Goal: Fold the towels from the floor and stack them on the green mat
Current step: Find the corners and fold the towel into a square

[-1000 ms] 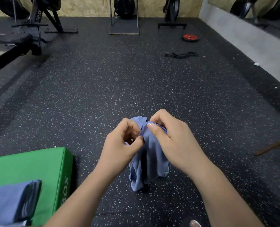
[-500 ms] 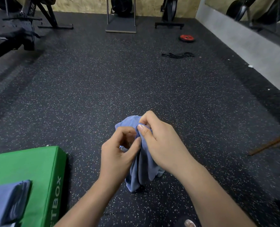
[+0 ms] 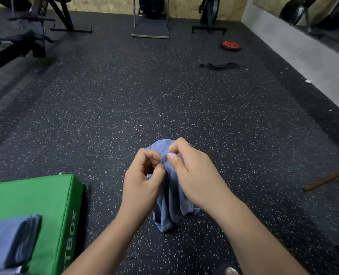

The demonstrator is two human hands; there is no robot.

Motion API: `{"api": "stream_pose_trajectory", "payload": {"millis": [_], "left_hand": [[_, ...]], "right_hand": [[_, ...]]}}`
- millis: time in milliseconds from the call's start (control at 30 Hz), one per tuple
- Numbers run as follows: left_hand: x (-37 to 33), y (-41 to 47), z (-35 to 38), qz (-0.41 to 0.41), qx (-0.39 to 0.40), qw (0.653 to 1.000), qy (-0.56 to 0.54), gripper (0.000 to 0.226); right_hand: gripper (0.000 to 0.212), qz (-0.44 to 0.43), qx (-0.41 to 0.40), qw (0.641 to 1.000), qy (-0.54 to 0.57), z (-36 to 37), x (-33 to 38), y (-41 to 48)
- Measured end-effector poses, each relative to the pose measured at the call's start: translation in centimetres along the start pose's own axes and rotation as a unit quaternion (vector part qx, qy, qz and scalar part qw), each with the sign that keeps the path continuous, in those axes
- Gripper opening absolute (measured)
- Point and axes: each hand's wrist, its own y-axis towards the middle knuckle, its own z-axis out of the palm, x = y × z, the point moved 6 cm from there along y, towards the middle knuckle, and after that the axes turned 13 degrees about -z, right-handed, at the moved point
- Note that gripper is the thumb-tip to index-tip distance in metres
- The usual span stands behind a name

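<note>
A crumpled blue towel hangs bunched between both hands above the speckled black floor, its lower end touching or nearly touching the floor. My left hand pinches its edge with thumb and fingers. My right hand grips the same top edge right beside it, thumb on the hem. The green mat lies at the lower left. On it rests a stack of folded blue towels, partly cut off by the frame's edge.
Gym machines stand at the far left and along the back wall. A red weight plate and a black band lie far right. A brown stick lies at the right. A grey ledge runs along the right wall.
Both hands have kept hold of the towel's top edge, working along it with small finger shifts. The view has drifted slightly; the towel still hangs bunched.
</note>
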Motion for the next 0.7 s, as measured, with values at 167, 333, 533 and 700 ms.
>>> {"api": "stream_pose_trajectory", "payload": {"millis": [167,333,533,700], "left_hand": [[-1.6,-0.2,-0.6,0.049,0.005,0.998,0.028,0.02],[-1.7,-0.5,-0.4,0.052,0.024,0.998,0.033,0.019],[-0.6,0.0,-0.6,0.012,0.048,0.999,0.012,0.016],[0.7,0.2,-0.3,-0.01,0.057,0.99,0.126,0.019]], "right_hand": [[0.015,0.027,-0.022,0.999,0.022,-0.4,0.2,0.1],[0.015,0.053,-0.031,0.997,0.052,0.0,0.4,0.2],[0.017,0.02,-0.057,0.997,0.037,-0.5,0.6,0.4],[0.014,-0.014,-0.07,0.997,0.009,-1.1,1.0,0.6]]}}
